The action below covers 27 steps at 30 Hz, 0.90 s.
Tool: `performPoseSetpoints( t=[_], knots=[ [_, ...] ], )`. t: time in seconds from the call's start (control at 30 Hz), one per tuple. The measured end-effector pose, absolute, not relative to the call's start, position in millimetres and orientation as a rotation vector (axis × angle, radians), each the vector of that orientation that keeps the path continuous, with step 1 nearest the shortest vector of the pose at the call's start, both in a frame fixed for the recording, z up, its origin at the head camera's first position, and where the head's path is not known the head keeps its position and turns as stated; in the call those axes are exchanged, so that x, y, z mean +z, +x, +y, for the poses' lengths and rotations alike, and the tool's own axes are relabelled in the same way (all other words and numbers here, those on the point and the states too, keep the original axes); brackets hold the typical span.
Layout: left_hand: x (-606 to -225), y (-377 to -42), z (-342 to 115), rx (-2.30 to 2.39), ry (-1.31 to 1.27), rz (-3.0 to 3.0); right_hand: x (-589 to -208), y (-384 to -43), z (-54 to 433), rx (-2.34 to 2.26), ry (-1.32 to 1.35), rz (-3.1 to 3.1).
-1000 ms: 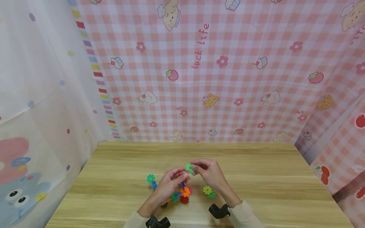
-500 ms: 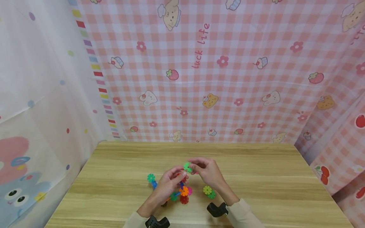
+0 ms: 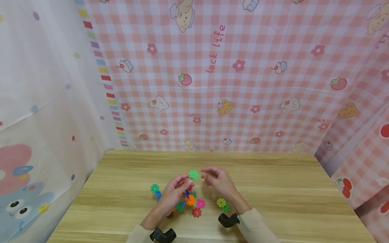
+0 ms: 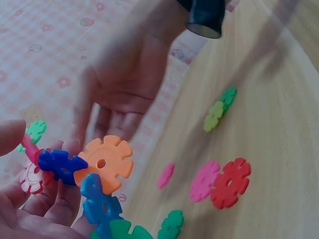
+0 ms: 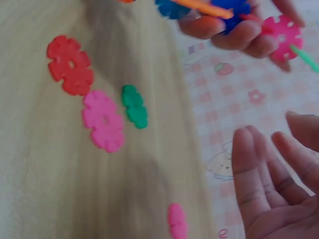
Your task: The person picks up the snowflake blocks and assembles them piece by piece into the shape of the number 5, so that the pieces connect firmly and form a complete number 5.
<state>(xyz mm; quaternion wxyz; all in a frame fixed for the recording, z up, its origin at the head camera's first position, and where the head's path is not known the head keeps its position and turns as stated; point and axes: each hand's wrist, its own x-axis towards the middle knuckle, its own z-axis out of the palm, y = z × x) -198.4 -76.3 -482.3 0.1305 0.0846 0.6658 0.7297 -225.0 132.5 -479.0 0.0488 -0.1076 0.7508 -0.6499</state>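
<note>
Plastic chain (image 3: 190,199) was pinched in the left hand (image 3: 174,195), lower centre.
The right hand (image 3: 221,185) was empty and relaxed; the chain's own weight might have pulled it apart.

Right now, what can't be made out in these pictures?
Head: part of the chain, hidden by the left hand.
Head: part of the green disc, hidden by the yellow disc.
Left wrist: details of the right hand, blurred.
Right wrist: part of the chain, cut off by the top edge.
</note>
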Motion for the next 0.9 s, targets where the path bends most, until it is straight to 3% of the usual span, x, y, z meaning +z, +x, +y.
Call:
performPoseSetpoints(
  t=[0.43,0.9],
  knots=[
    [-479.6,-202.9,-84.8,2.148,0.203,1.964,-510.1,-236.5,109.7,-1.478,-0.572,2.467],
    [-478.0,-203.7,-88.6,2.133,0.241,1.946,-516.6,-236.8,101.2,-1.290,-0.604,2.579]
  ],
)
